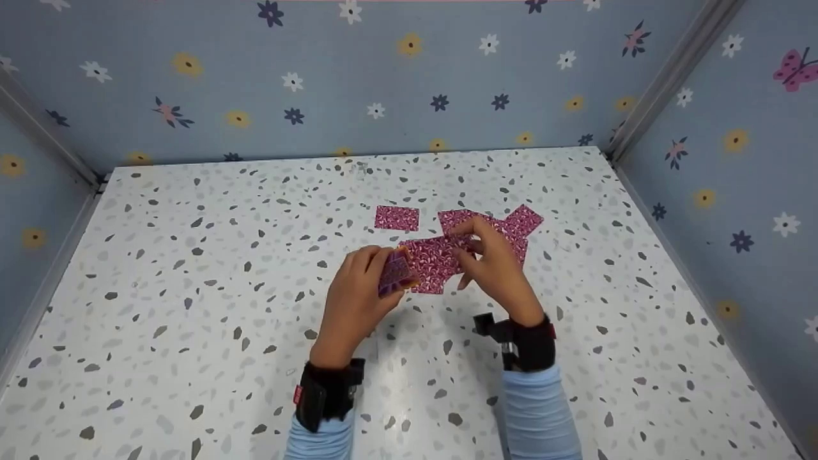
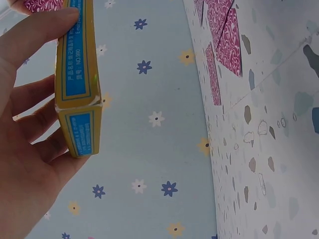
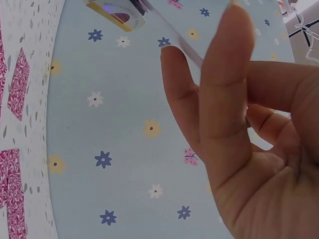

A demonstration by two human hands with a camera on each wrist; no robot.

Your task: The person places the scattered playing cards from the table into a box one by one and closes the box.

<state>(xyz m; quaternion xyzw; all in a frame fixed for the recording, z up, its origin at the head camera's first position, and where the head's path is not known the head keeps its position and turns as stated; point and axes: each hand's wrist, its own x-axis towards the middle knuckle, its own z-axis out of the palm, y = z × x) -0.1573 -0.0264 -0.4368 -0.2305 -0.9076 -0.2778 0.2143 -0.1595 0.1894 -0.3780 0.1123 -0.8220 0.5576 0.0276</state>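
Observation:
In the head view my left hand point(image 1: 354, 300) grips a small playing-card box point(image 1: 396, 273), its fingers over the far side and its thumb beneath. The left wrist view shows the yellow edge of this box point(image 2: 78, 64) with blue printed panels. To its right my right hand point(image 1: 501, 271) pinches a playing card between thumb and fingers. That card point(image 3: 178, 37) appears nearly edge-on in the right wrist view, running from my fingers toward the box. Pink-and-white patterned card backs point(image 1: 434, 265) show between the two hands, partly covered by the right fingers.
Beyond my hands, a single card point(image 1: 397, 218) lies face down on the speckled white table point(image 1: 223, 287). More cards point(image 1: 524, 219) overlap in a loose group behind the right hand. Flower-patterned blue panels point(image 1: 358, 64) border the table at the back and sides.

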